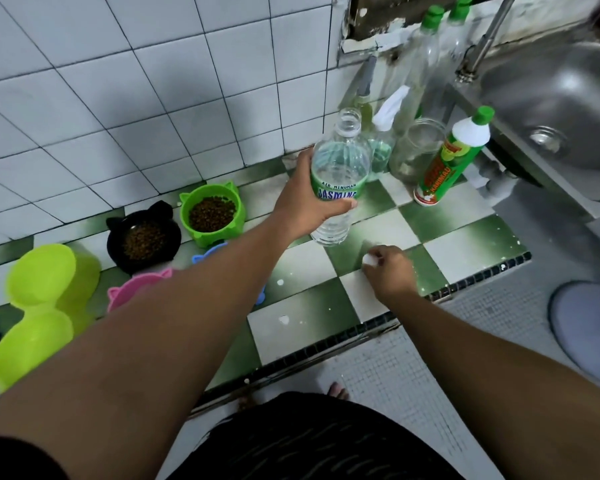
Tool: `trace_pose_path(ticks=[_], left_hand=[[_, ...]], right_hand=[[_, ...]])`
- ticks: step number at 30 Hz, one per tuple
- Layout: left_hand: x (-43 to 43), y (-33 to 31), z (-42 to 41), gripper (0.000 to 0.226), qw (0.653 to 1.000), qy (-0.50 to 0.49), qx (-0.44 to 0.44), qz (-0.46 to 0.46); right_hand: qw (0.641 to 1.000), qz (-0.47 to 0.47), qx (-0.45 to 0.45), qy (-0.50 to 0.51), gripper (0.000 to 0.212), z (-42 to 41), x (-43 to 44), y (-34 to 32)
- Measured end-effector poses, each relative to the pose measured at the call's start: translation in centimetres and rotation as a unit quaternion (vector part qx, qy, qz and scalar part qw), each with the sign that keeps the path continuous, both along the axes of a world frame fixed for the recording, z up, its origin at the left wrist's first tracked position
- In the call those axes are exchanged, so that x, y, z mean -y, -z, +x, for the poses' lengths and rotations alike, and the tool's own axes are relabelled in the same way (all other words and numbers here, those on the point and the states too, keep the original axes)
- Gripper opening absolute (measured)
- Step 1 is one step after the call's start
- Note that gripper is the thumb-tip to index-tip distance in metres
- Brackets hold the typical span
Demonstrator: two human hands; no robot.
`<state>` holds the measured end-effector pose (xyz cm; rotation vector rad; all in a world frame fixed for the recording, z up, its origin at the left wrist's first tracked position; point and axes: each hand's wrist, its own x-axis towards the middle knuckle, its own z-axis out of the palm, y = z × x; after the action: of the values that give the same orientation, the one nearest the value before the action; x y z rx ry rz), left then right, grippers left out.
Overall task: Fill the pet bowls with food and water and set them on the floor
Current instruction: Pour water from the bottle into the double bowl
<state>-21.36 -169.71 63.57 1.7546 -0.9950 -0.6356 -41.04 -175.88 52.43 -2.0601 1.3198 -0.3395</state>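
My left hand (303, 202) grips an uncapped clear water bottle (338, 161) with a green label, held just above the green-and-white checked counter (465, 237). Low over the counter, my right hand (388, 271) pinches a small white bottle cap (369, 259). A green cat-eared bowl (211, 211) and a black cat-eared bowl (142, 237) both hold brown kibble near the tiled wall. A pink bowl (136, 289) and a blue bowl (207, 256) are mostly hidden behind my left arm. A lime double bowl (40, 306) lies at the far left.
Behind the bottle stand several glass bottles (426, 57), a spray bottle (383, 133), an open glass jar (416, 150) and a green-capped cleaner bottle (454, 157). A steel sink (568, 109) lies at the right. A grey round lid (586, 323) and my foot (338, 389) are on the mosaic floor.
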Motion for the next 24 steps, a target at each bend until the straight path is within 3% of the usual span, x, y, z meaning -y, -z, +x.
trace_pose_path(ticks=[6,9,17,22,24], left_hand=[[0.1,0.6,0.0,0.100,1.000,-0.012,0.002,-0.012],[0.2,1.0,-0.5,0.111,0.999,-0.010,-0.014,-0.027],[0.5,0.8,-1.2,0.105,0.998,-0.043,-0.042,-0.026],[1.0,-0.2,-2.2,0.105,0.995,-0.079,-0.039,-0.057],[1.2,-0.8,-2.6,0.101,0.994,-0.087,-0.025,-0.056]], right_hand=[[0.999,0.004,-0.014,-0.029,0.032,0.2,-0.3,1.0],[1.000,0.014,-0.009,-0.023,0.036,0.1,-0.1,1.2],[0.997,-0.033,0.071,-0.003,0.064,1.5,0.1,-1.0],[0.993,0.028,0.117,-0.016,0.094,4.8,0.6,-3.7],[0.986,0.050,0.159,-0.027,0.096,6.0,1.0,-4.5]])
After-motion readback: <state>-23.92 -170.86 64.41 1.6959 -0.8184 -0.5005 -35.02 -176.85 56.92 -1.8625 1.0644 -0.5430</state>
